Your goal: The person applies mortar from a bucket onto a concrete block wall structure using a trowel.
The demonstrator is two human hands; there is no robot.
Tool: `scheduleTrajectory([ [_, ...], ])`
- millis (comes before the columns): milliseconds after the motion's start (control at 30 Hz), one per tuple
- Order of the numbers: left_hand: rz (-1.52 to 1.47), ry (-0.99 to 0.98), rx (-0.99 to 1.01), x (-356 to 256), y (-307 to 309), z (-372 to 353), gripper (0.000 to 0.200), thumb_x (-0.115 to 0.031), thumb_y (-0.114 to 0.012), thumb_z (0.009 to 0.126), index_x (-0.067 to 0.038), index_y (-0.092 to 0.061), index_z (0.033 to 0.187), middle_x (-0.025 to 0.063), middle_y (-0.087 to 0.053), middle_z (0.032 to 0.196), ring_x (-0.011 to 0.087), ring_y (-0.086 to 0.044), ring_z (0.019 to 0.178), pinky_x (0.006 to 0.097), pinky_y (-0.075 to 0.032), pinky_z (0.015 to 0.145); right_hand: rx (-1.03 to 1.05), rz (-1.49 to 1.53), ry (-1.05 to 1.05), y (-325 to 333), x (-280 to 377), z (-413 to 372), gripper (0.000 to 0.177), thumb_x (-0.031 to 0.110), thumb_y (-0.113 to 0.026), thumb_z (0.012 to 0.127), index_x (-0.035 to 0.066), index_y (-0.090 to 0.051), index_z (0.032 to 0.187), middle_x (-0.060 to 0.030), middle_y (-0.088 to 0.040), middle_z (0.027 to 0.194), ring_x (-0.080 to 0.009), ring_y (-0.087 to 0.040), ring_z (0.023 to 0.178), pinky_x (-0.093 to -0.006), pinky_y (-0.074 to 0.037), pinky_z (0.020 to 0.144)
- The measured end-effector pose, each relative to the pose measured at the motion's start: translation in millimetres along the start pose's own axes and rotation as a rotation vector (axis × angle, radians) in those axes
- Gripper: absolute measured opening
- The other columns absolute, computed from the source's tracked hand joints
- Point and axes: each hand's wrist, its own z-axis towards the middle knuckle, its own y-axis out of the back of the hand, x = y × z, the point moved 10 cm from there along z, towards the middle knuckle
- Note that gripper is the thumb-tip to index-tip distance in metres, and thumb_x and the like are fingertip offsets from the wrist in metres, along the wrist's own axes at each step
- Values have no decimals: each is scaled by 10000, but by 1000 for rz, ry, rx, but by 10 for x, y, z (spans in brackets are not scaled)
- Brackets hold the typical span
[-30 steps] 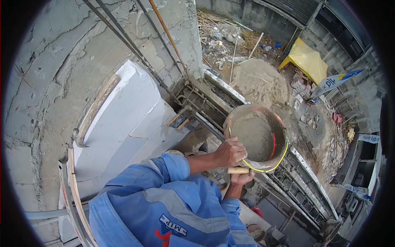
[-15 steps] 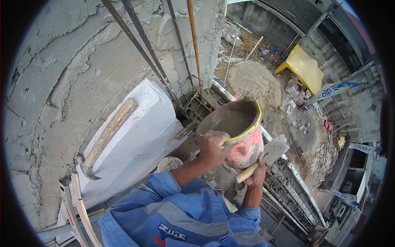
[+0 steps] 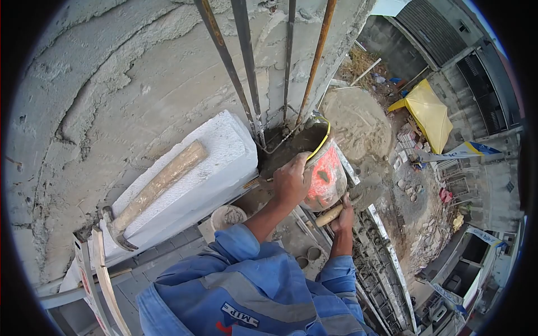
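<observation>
A mortar-smeared red bucket (image 3: 327, 178) with a yellow rim is tilted, its mouth toward the steel bars (image 3: 246, 61) at the wall's base. My left hand (image 3: 291, 182) grips the bucket's rim on the near side. Low on the bucket's right side is my right hand (image 3: 343, 214), closed on a trowel (image 3: 329, 215) by its wooden handle; the blade points up and right beside the bucket. Grey mortar shows inside the bucket mouth. A hammer (image 3: 159, 187) with a wooden handle lies on a white block (image 3: 224, 145) left of the bucket.
A rough concrete wall (image 3: 140, 84) rises at the left. Two wooden strips (image 3: 106, 280) stand at the lower left. A small mortar-stained pail (image 3: 228, 217) sits below the block. Far below at the right are rubble (image 3: 414, 179) and a yellow canopy (image 3: 428, 115).
The bucket has tipped further toward the bars and moved closer to the wall's base. Both hands have moved with it, still holding the rim and the trowel. The view has shifted.
</observation>
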Motion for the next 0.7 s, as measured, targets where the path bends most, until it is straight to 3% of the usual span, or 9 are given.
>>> scheduleTrajectory([
  [133,-10,18,0,107,-9,4,248,-99,-649,814,-31,-604,1048,197,-664,825,392,-651,742,445,-511,636,24,53,70,87,-8,481,476,369,-399,1014,24,-468,1335,-153,-554,1300,-299,-557,1164,-445,-450,996],
  [267,-78,49,-20,138,-41,135,201,-151,-703,806,-8,-645,936,204,-663,767,371,-660,698,398,-510,609,244,108,133,-34,-129,961,465,351,-385,1021,12,-484,1323,-131,-564,1294,-286,-566,1152,-440,-454,994],
  [333,-112,73,-20,62,-99,184,200,-162,-715,802,2,-654,898,206,-663,753,356,-667,685,382,-510,607,197,153,159,29,-184,1029,467,356,-371,1024,10,-496,1311,-131,-577,1276,-284,-583,1123,-438,-462,985],
  [433,-275,68,-25,-98,-129,210,191,-136,-720,811,33,-657,875,163,-674,720,175,-676,658,316,-508,608,230,217,189,-43,-24,794,451,254,-452,966,23,-457,1354,-156,-545,1300,-308,-591,1110,-465,-509,935],
  [533,-352,45,-18,-211,-13,189,176,-121,-720,814,35,-660,869,145,-682,735,139,-662,670,296,-503,609,161,223,219,-136,233,298,462,253,-441,972,21,-435,1372,-160,-537,1308,-314,-573,1139,-471,-499,951],
  [567,-332,44,22,-250,-16,187,171,-119,-716,820,35,-659,867,136,-688,756,147,-661,674,295,-501,621,106,132,275,-48,268,234,556,438,-314,1024,27,-410,1386,-148,-523,1341,-310,-544,1182,-473,-439,1014],
  [600,-338,29,24,-241,8,237,171,-119,-716,820,35,-659,867,136,-688,756,147,-661,674,295,-501,621,109,136,289,-102,299,292,556,438,-314,1024,27,-410,1386,-148,-523,1341,-310,-544,1182,-473,-439,1014],
  [667,-343,75,-22,-137,156,287,149,-136,-678,820,-7,-633,877,180,-666,770,345,-667,708,395,-508,645,175,233,243,-357,254,436,589,465,-304,1020,17,-398,1392,-151,-509,1355,-311,-519,1210,-466,-396,1051],
  [700,-263,155,-92,-1,273,314,138,-123,-667,825,3,-626,867,176,-662,762,349,-661,705,398,-501,638,202,274,214,-438,236,490,606,478,-299,1018,13,-393,1394,-152,-502,1363,-312,-506,1224,-462,-375,1070],
])
